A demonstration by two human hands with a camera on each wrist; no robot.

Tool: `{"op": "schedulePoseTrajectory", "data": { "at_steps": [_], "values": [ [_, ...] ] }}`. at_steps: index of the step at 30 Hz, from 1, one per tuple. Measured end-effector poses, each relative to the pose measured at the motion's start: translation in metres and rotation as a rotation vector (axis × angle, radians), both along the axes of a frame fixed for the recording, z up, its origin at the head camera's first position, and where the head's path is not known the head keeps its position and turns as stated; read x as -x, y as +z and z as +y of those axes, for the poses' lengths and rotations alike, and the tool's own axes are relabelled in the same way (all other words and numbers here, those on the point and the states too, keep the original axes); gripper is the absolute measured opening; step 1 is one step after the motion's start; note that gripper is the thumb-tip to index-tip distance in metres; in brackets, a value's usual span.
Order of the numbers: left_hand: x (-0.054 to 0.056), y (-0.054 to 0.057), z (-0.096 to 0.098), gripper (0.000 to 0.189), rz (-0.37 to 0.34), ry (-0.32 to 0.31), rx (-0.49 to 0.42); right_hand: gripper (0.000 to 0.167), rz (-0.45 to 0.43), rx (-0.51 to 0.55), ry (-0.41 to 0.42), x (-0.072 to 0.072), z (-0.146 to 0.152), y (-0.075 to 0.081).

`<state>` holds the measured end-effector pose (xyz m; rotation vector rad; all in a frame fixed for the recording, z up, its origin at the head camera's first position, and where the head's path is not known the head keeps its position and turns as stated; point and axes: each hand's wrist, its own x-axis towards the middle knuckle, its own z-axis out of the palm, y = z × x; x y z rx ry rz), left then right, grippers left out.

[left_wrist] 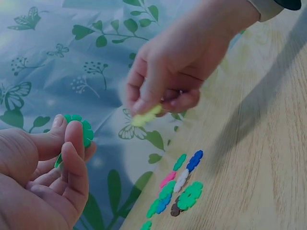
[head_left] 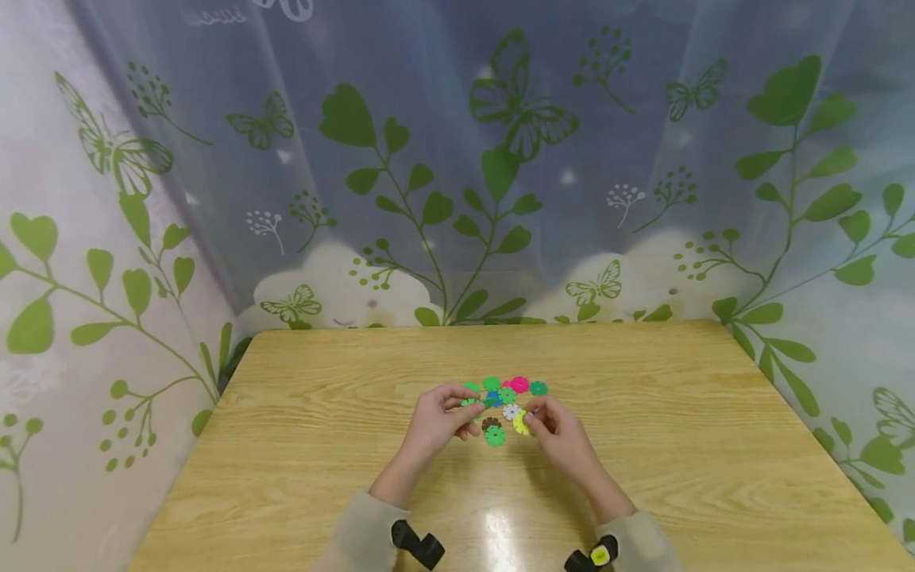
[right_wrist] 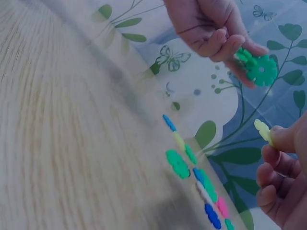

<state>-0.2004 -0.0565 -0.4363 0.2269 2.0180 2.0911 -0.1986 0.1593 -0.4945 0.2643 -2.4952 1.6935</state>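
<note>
My left hand (head_left: 438,419) pinches green notched plastic discs (right_wrist: 262,70) between thumb and fingers. In the right wrist view, two green pieces appear there, set at an angle to each other; whether they are slotted together I cannot tell. My right hand (head_left: 562,438) pinches a yellow notched disc (left_wrist: 146,116) at its edge, between thumb and index finger. Both hands are raised above the table, with a gap between the yellow disc and the green ones. Loose discs lie below them: a green disc (head_left: 495,436), a brown disc (left_wrist: 175,207), a white disc (head_left: 511,411) and a pink disc (head_left: 519,384).
More loose discs, among them a blue disc (left_wrist: 194,161) and a dark green disc (head_left: 538,388), lie in the same cluster. The wooden table (head_left: 314,445) reaches back to a curtain (head_left: 429,159) printed with leaves and butterflies. Each sleeve carries a black wrist device (head_left: 418,544).
</note>
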Motion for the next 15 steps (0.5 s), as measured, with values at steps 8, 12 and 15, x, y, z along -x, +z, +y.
{"op": "schedulePoseTrajectory", "data": {
  "at_steps": [8, 12, 15],
  "values": [
    [-0.002, 0.001, 0.003, 0.026, -0.007, -0.011, 0.003, 0.011, 0.114, 0.148, 0.009, -0.012, -0.016, 0.038],
    [-0.003, 0.001, 0.004, 0.022, -0.004, -0.007, 0.017, 0.012, 0.117, 0.175, -0.024, -0.014, -0.022, 0.049],
    [-0.003, 0.001, 0.005, 0.021, 0.002, -0.011, 0.023, 0.012, 0.103, 0.200, -0.053, -0.015, -0.025, 0.052]
  ]
}}
